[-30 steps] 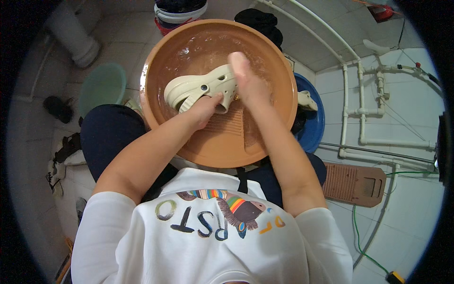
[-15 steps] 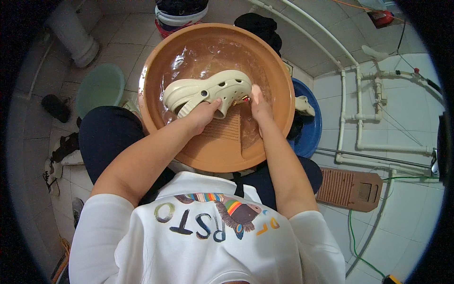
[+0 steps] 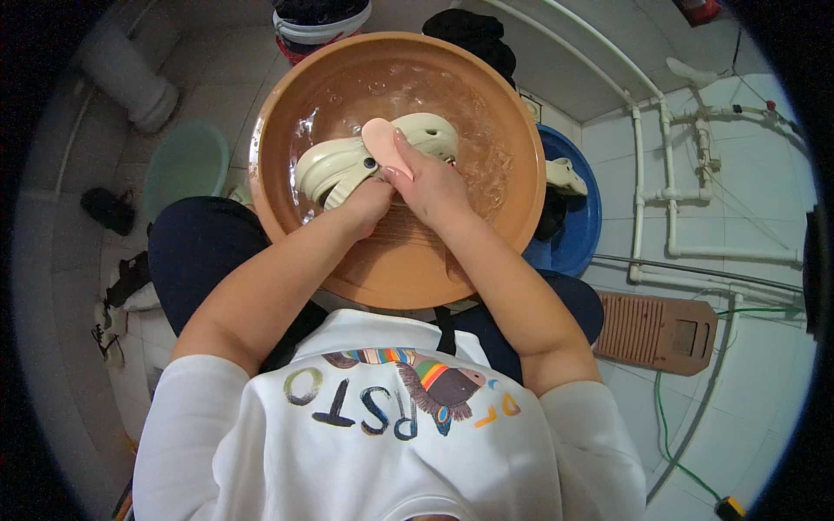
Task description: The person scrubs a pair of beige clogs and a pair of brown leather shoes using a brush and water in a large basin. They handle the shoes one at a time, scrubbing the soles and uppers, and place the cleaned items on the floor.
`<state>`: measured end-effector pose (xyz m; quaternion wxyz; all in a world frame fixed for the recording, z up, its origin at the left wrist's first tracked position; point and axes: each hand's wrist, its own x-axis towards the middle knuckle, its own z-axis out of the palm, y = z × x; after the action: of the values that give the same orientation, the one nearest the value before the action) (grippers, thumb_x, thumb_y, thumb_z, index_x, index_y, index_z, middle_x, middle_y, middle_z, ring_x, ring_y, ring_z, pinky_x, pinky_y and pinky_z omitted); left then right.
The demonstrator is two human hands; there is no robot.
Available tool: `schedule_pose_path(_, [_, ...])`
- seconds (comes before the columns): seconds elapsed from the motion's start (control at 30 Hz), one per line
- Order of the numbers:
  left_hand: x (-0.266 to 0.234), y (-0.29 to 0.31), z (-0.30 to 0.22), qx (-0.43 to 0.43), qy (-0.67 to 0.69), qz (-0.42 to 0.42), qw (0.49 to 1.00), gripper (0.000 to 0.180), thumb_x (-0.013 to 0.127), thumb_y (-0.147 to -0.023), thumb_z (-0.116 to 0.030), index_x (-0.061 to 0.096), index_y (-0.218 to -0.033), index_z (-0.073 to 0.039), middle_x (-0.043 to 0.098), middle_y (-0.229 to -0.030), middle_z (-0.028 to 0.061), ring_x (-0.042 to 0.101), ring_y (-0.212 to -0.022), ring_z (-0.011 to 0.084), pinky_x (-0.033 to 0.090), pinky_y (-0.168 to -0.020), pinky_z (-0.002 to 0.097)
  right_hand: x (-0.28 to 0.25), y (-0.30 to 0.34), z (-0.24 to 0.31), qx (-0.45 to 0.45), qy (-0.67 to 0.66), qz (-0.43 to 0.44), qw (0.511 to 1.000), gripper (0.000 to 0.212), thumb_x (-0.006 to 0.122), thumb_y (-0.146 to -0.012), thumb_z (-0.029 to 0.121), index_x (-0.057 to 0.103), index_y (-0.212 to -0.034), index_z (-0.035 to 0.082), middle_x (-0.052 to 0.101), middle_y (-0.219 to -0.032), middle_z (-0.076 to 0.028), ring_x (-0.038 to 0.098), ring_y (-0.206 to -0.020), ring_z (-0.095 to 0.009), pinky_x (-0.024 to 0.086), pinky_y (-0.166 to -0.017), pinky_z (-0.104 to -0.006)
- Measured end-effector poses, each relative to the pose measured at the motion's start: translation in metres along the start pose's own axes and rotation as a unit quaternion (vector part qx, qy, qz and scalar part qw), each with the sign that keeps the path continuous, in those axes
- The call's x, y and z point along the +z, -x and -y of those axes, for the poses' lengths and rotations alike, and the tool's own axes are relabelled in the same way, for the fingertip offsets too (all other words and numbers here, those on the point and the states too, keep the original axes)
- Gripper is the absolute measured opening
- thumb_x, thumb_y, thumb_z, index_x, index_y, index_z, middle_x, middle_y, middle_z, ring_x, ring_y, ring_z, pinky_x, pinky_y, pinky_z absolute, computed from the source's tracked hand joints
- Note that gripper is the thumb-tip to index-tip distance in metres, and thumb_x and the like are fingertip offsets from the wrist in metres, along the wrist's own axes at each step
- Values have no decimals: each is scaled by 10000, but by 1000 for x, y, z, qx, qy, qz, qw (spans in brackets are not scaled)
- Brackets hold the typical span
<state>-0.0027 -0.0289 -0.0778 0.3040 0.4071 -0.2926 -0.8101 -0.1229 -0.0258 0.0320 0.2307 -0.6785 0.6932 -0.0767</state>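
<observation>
A cream clog (image 3: pixel 326 165) with holes and a heel strap is held over the water in a big orange-brown basin (image 3: pixel 395 291). My left hand (image 3: pixel 369 204) is closed on its near side by the strap; some of those fingers are hidden. In my right hand (image 3: pixel 430 182) is a small pink scrub brush (image 3: pixel 380 139), its rounded back facing up and its underside out of sight. The brush lies against the side of the clog, near the dark strap rivet. Below my hands, a ribbed washboard slope is moulded into the basin.
To the right stands a blue basin (image 3: pixel 586 221) with another cream shoe (image 3: pixel 566 176) and something dark. A pale green basin (image 3: pixel 187 165) is at left. A brown washboard (image 3: pixel 656 332) lies right of my knee, near white pipes (image 3: pixel 638 174). Dark cloth (image 3: pixel 469 43) sits behind the basin.
My right hand has moved left with the brush, from the clog's toe end to its side by the rivet. The clog has tipped slightly, and my left hand still grips it.
</observation>
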Motion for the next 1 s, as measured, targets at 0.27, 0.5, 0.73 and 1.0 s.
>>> schedule_pose_path(0.27, [11, 10, -15, -39, 9, -30, 999, 419, 484, -904, -314, 526, -1114, 46, 564, -1091, 112, 482, -988, 183, 342, -876, 289, -1, -9, -25, 43, 56, -79, 994, 550, 459, -863, 421, 294, -1369, 281, 597, -1037, -189, 564, -981, -344, 426, -859, -392])
schedule_pose_path(0.5, [16, 17, -30, -13, 32, -44, 998, 421, 456, -914, -288, 452, -1205, 16, 505, -1209, 119, 437, -1121, 220, 267, -993, 322, -4, -15, -46, 80, -66, -43, 994, 586, 476, -859, 382, 247, -1386, 268, 500, -1222, -180, 488, -1109, -343, 387, -930, -391])
schedule_pose_path(0.73, [20, 12, -45, -11, 123, -109, 986, 427, 492, -907, -307, 469, -1184, 17, 526, -1163, 93, 449, -1098, 190, 295, -966, 315, 98, -51, -207, 181, -8, -47, 982, 546, 453, -879, 312, 299, -1359, 102, 403, -1307, -214, 419, -1187, -338, 329, -985, -361])
schedule_pose_path(1.0, [7, 8, -40, 26, 80, -26, 996, 470, 433, -919, -354, 379, -1274, -51, 440, -1278, 117, 372, -1172, 237, 209, -1025, 374, 43, -39, -127, 66, -262, -193, 943, 496, 494, -889, 248, 360, -1331, 66, 530, -1193, -187, 535, -1057, -216, 399, -899, -304])
